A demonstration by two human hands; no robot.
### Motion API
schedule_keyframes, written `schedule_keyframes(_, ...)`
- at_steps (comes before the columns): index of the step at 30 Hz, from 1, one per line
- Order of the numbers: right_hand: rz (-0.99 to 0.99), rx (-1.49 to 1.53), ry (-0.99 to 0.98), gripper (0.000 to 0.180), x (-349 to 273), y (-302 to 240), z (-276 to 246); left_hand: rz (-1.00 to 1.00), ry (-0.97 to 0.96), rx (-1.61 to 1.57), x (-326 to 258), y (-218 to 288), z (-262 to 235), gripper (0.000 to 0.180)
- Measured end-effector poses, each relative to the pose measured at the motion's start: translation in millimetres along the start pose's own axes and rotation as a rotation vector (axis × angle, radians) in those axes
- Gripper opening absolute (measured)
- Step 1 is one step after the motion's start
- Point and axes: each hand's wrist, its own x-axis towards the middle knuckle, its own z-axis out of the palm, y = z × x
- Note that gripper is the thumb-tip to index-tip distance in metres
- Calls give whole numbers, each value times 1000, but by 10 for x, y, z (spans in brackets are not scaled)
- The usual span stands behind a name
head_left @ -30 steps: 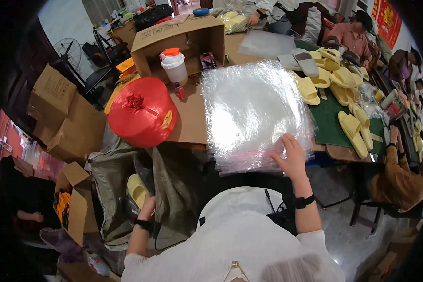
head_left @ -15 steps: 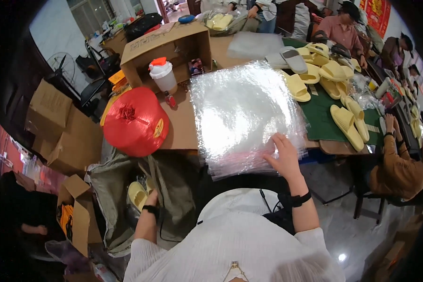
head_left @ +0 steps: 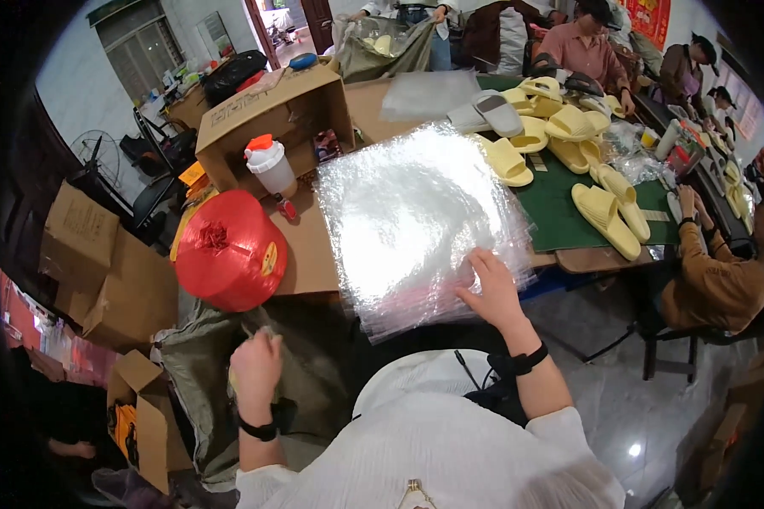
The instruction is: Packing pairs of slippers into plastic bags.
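Clear plastic bags [head_left: 407, 212] lie in a glossy stack at the centre of the frame, their near edge seeming to jut past the table [head_left: 306, 263]. The right hand [head_left: 491, 293] rests on the stack's lower right part, thumb and fingers spread. Toward the lower left, the left hand [head_left: 256, 366] hangs over a drab green sack [head_left: 178, 360], fingers curled; from where I stand I can't tell whether it pinches anything. Those bags look slippery, so a sideways push from the right palm could fan them out and send some sliding off. A careless leftward swing might knock the red roll [head_left: 231, 254], which sits near the table's edge.
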Motion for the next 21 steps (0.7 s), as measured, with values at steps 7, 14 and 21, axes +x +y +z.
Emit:
schedule_keyframes(7, 13, 35, -18, 61, -13, 13, 11, 715, 362, -389, 486, 1394, 128, 45)
schedule_keyframes(14, -54, 157, 22, 52, -46, 330, -78, 845, 221, -378, 1176, 1627, 922, 47)
schedule_keyframes(21, 277, -96, 515, 30, 181, 1647, -991, 834, 256, -438, 1197, 1644, 997, 48)
